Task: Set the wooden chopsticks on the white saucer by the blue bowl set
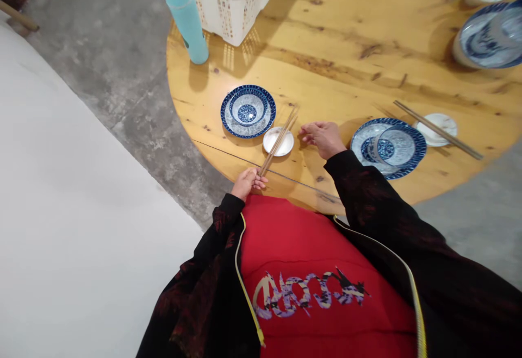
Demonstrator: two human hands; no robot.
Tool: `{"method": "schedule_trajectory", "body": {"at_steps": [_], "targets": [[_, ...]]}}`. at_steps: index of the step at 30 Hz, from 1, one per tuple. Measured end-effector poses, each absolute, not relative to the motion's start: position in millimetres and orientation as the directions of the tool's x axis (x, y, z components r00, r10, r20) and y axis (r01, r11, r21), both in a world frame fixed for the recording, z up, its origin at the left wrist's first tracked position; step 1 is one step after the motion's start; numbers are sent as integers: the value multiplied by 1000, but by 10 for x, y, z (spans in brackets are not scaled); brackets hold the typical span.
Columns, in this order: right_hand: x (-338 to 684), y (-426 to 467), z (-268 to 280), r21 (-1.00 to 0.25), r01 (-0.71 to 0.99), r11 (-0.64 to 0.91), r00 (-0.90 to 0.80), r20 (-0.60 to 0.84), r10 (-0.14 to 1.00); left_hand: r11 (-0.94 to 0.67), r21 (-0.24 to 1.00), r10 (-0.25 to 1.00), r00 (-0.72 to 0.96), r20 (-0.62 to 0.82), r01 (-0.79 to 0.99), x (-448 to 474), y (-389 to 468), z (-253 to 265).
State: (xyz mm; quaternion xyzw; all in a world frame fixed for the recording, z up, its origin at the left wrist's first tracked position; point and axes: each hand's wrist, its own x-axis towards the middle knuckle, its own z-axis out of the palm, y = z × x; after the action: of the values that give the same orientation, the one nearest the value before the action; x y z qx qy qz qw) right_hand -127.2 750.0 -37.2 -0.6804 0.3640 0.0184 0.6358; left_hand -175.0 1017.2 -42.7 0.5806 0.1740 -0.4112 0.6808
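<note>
The person stands at the edge of a round wooden table (350,54). The left hand (248,182) is closed around the lower ends of a pair of chopsticks (278,140), pinching them between thumb and fingers near the table edge. The chopsticks run up and to the right, lie across a small white dish (272,144), and their tips reach just past it. The right hand (323,137) rests on the table just right of the tips; its fingers are loosely curled and hold nothing.

Beside the dish, on its left, a blue patterned bowl (248,108) sits on a blue plate (228,120).

The risk here seems to be in the balance. The white dish is light and shallow, so a push or a lift from the left hand could tip it or slide it against the plate. The two sticks may also roll apart, because only one end is held. The held ends are at the table edge, so a loose grip could let the pair slip toward the floor.

Farther right there is a second blue plate (411,154) with another pair of chopsticks (438,130), well apart from both hands.
</note>
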Motion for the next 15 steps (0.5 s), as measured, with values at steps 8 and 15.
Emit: {"method": "schedule_trajectory", "body": {"at_steps": [8,15], "targets": [[-1211,7553,-362,-854,-518,-53,748,-422,-511,-302,764,-345,682,-645,570,-1725,10168,-378],[-1245,7673,-80,-471,-101,-876,986,73,-153,-664,748,-350,880,-321,9,-1673,10074,-246]]}}
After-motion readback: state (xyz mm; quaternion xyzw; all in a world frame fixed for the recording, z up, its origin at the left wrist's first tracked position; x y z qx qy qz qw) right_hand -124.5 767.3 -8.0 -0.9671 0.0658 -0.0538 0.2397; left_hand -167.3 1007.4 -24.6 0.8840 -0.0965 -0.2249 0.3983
